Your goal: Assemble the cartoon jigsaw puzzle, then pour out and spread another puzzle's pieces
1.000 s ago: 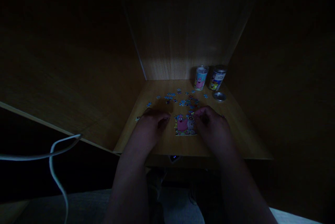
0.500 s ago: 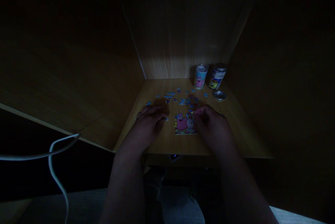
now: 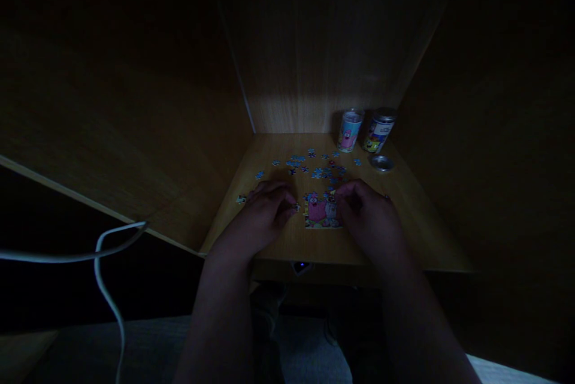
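A partly joined jigsaw puzzle (image 3: 317,211) with a pink cartoon figure lies on the wooden desk between my hands. Left of it, my left hand (image 3: 265,211) pinches a small puzzle piece (image 3: 297,206) between thumb and fingertips, close to the desk. My right hand (image 3: 369,209) covers the puzzle's right edge. Its thumb and index finger are closed on a small yellowish puzzle piece (image 3: 333,192) at the top right of the joined part. Several loose blue puzzle pieces (image 3: 318,173) are scattered beyond my hands.
Two cartoon-printed cans stand at the back right: a pink and blue can (image 3: 349,131) and a darker can (image 3: 378,131). A round metal lid (image 3: 381,163) lies before them. Wooden panels enclose the desk (image 3: 278,246). A white cable (image 3: 105,288) hangs at left. The light is dim.
My left fingers have closed on the piece beside the puzzle and uncovered another piece at their left. My right hand keeps its pinch at the puzzle's edge. The view has shifted slightly.
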A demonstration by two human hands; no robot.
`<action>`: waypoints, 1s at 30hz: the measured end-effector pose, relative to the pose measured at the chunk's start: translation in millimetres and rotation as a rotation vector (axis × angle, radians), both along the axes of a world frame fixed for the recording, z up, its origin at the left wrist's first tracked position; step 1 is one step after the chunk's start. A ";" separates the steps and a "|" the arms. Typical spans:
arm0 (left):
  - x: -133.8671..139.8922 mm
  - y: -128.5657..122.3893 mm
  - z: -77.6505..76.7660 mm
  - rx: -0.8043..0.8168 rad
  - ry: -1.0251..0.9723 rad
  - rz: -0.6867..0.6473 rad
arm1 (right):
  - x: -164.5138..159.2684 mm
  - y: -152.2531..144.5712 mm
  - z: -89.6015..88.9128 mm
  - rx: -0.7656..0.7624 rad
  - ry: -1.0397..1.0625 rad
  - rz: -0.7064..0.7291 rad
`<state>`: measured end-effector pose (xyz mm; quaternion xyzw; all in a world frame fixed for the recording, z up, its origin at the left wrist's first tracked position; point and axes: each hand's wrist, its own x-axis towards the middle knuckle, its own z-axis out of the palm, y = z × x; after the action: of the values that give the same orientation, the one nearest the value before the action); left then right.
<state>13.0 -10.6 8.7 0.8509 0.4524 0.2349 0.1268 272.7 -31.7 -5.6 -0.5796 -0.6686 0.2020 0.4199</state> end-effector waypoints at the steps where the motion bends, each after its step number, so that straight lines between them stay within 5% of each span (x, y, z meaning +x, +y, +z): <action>1: 0.4 0.1 0.1 -0.001 -0.005 0.001 | -0.2 0.3 -0.6 0.013 -0.007 0.015; 30: 12.9 1.3 -0.9 0.066 -0.014 -0.040 | -3.4 2.8 0.1 -0.054 -0.137 0.134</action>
<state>25.8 -9.3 7.8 0.8618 0.4265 0.2531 0.1064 269.3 -28.9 -5.5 -0.5573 -0.7273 0.2073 0.3429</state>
